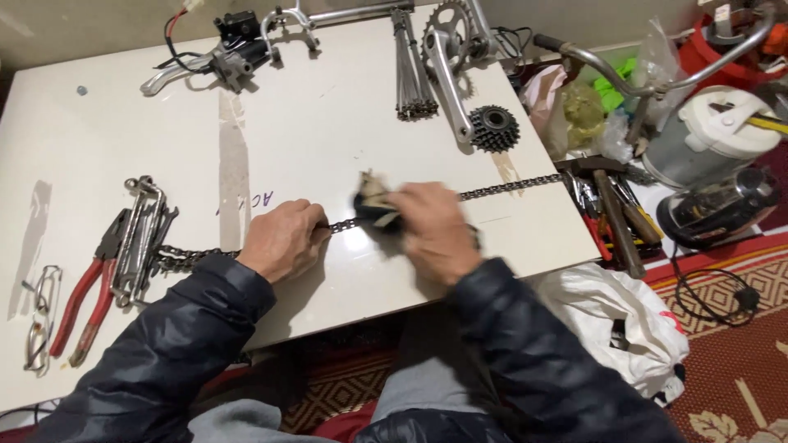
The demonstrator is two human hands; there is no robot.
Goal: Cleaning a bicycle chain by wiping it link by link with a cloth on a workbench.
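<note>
Near the bench's (328,131) near edge, the left hand (283,239) rests knuckles up, its grip closed on the bicycle chain (501,189) and pinning it to the surface. Just to the right, the right hand (435,230) has its grip closed on a dark rag (373,205) wrapped around the chain. The chain runs left to right across the bench, from a bunched heap by the wrenches (144,234) to the right edge. Red-handled pliers (86,303) and spectacles (39,316) lie at the near left. Open bench surface extends beyond the hands. At the far edge lie a crank arm (447,78), a sprocket cluster (493,127), spokes (410,70) and brake levers (217,61).
</note>
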